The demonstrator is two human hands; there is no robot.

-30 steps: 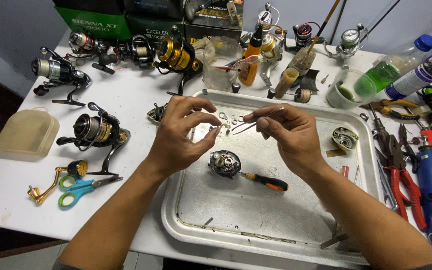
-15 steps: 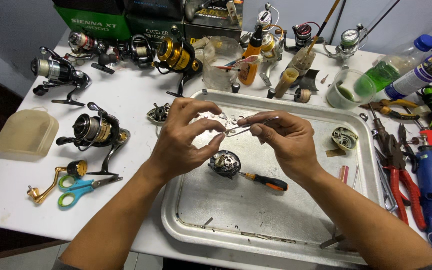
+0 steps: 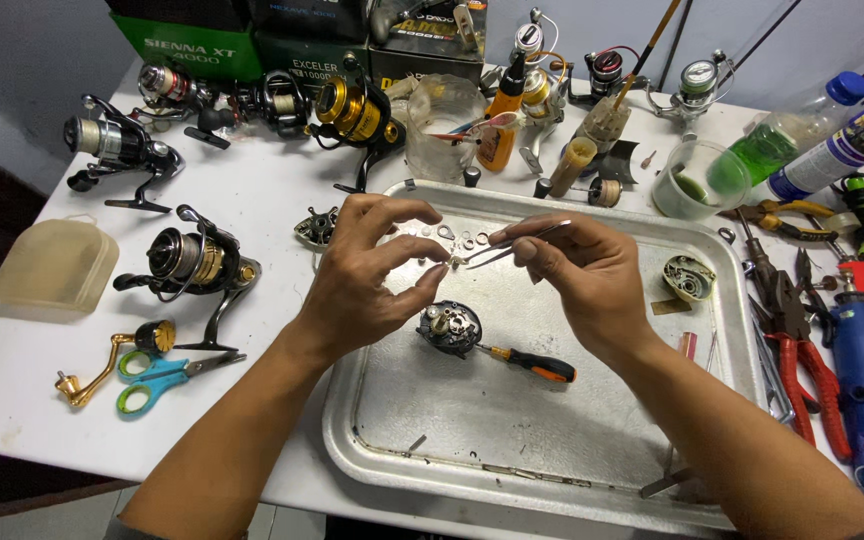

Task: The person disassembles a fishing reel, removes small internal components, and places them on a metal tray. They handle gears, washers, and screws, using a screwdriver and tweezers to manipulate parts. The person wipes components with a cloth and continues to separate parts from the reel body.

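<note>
Both hands are working over the metal tray (image 3: 552,470) on the white table (image 3: 252,200). The right hand (image 3: 577,275) is pinching a pair of tweezers (image 3: 512,243) between thumb and forefinger, fingers closed tight on the shaft, tips pointing left. The left hand (image 3: 367,275) is meeting those tips — its thumb and forefinger are nipping together on a tiny metal part (image 3: 455,261), too small to make out, held just above the tray. Right behind it, small washers (image 3: 467,238) are lying in a loose cluster on the tray floor. Below the hands, a stripped reel body (image 3: 449,328) is resting on the tray, with an orange-handled screwdriver (image 3: 532,363) lying just beside it. Off to the left, a spinning reel (image 3: 192,262) is standing on the table — blue scissors (image 3: 167,375) lying near it.
</note>
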